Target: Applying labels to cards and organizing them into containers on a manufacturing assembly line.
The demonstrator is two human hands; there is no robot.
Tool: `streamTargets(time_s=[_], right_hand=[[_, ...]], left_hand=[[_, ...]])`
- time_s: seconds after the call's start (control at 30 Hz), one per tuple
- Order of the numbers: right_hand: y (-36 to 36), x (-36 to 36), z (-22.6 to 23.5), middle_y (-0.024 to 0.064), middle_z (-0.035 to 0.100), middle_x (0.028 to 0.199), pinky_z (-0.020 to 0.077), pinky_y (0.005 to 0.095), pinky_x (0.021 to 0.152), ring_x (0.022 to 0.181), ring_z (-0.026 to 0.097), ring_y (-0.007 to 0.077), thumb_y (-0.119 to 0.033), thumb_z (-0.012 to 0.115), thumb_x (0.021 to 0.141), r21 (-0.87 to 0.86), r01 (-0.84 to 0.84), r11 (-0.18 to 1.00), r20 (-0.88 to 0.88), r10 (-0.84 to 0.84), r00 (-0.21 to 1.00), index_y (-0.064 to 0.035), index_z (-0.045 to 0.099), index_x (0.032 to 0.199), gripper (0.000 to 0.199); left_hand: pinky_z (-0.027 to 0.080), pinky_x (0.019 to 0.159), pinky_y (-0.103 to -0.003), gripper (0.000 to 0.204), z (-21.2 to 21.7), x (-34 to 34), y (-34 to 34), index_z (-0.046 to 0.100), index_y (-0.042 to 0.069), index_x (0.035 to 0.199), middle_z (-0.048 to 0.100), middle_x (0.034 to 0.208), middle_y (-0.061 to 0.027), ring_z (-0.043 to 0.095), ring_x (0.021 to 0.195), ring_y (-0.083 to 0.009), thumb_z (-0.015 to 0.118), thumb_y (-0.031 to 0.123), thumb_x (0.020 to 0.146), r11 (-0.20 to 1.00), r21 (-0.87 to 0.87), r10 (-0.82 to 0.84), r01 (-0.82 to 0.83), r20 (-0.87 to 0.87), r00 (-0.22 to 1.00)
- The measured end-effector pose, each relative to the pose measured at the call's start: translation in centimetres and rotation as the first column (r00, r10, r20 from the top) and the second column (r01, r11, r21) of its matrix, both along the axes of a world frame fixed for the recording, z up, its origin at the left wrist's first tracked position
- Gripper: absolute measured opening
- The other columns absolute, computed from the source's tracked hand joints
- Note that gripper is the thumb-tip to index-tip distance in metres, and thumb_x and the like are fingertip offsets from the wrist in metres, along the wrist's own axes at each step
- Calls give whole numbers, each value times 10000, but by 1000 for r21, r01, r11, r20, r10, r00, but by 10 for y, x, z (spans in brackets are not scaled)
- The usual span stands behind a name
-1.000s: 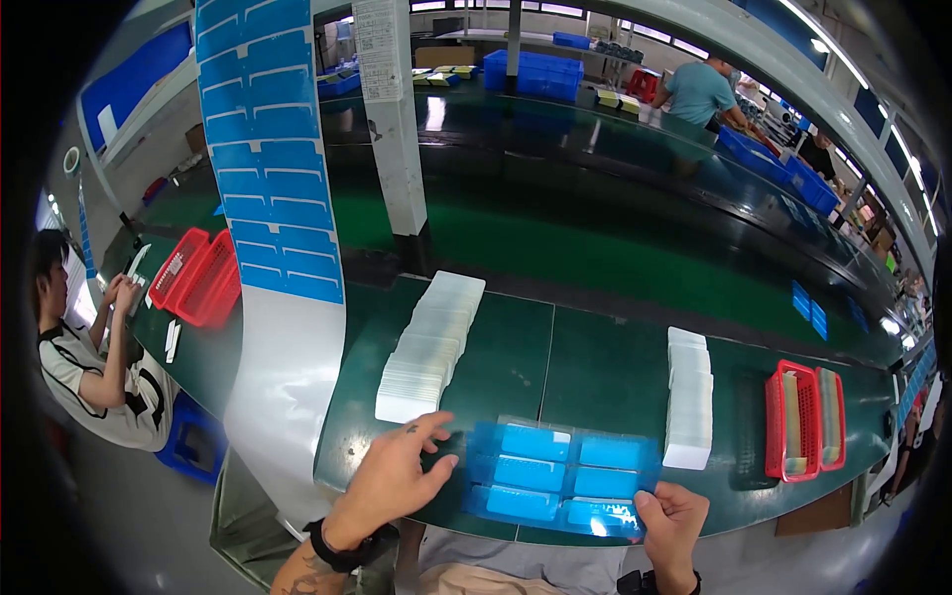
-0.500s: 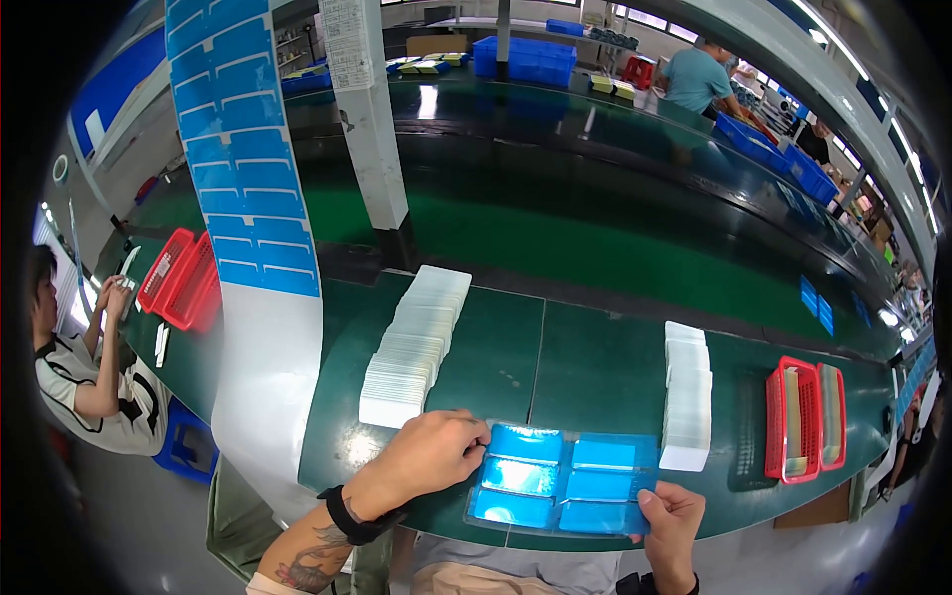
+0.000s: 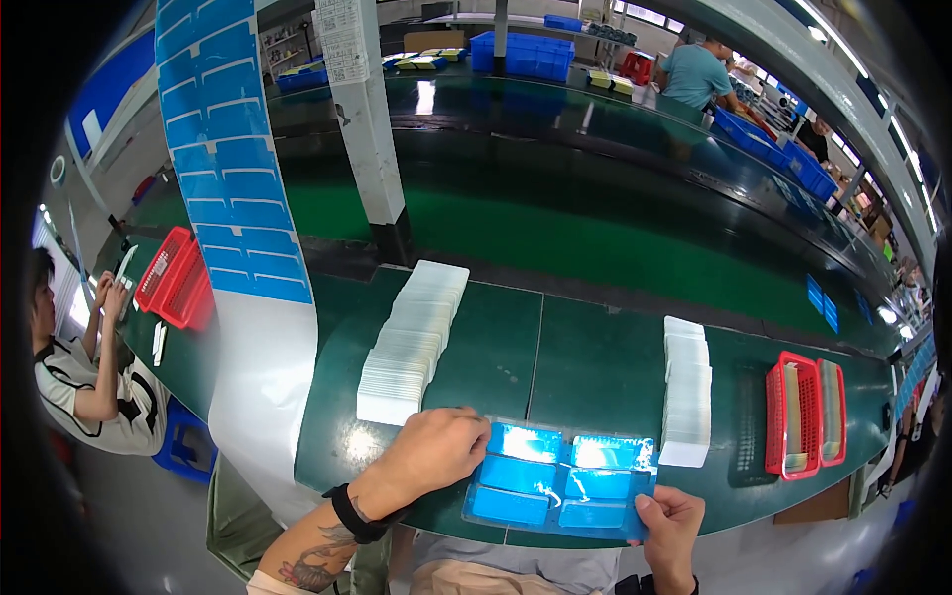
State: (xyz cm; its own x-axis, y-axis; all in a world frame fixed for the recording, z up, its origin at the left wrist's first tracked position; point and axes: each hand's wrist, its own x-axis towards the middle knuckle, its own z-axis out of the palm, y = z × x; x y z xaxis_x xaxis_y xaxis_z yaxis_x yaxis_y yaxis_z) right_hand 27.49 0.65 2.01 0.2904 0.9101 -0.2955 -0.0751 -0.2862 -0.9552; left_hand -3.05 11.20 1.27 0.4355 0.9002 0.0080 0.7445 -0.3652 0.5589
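Blue glossy sheet (image 3: 560, 484) lies at the table's near edge (image 3: 327, 466), your left hand (image 3: 436, 451) pressing knuckles-up on its left end, right hand (image 3: 672, 516) pinching the near-right corner: lift unevenly and it could buckle, or swipe the white card row (image 3: 412, 342) beyond your left knuckles.

Left hand (image 3: 436, 451) shifted from the blue sheet's (image 3: 560, 481) upper left corner onto its left edge; sheet slid slightly right

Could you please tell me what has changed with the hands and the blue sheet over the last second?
The left hand slid right, from the blue sheet's left edge onto its upper left corner. The right hand kept pinching the lower right corner. The white stacks stayed put.
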Motion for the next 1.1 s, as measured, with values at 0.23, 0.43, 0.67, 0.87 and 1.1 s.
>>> streamTargets(time_s=[0.23,0.43,0.67,0.87,1.1], right_hand=[[-5,-3,0,90,669,663,448,243,409,467,557,94,7,691,900,44,-10,999,2,10,1000,154,709,993,175],[-3,-4,4,92,672,663,445,245,411,466,559,98,-7,680,907,36,5,999,5,-5,1000,149,710,992,181],[1,-4,9,89,673,655,435,236,420,460,554,98,-16,668,913,4,-15,1000,26,15,1000,146,711,993,186],[2,-2,6,89,674,656,429,236,418,460,555,99,-11,664,917,23,-18,1000,0,18,1000,145,712,992,179],[0,-2,2,80,681,680,433,234,421,475,553,82,-4,677,908,30,1,1000,14,-1,1000,134,715,998,170]], left_hand=[[572,731,-452,115,2,-3,-3,714,62,918,707,917,-107,694,833,-341,649,111,836,997,70,25,-27,28,999],[576,746,-440,146,7,1,-3,722,55,948,715,942,-109,700,863,-331,638,106,841,998,69,-3,1,23,1000],[578,778,-438,154,5,-4,-1,728,59,957,717,952,-107,700,885,-333,630,108,848,1000,10,12,-12,15,1000],[573,762,-459,127,4,1,1,717,56,930,709,931,-120,694,871,-346,660,128,843,1000,0,-3,3,4,1000],[565,765,-420,123,-2,0,0,759,51,906,722,933,-116,695,848,-341,691,134,845,1000,11,13,-13,-46,999]])
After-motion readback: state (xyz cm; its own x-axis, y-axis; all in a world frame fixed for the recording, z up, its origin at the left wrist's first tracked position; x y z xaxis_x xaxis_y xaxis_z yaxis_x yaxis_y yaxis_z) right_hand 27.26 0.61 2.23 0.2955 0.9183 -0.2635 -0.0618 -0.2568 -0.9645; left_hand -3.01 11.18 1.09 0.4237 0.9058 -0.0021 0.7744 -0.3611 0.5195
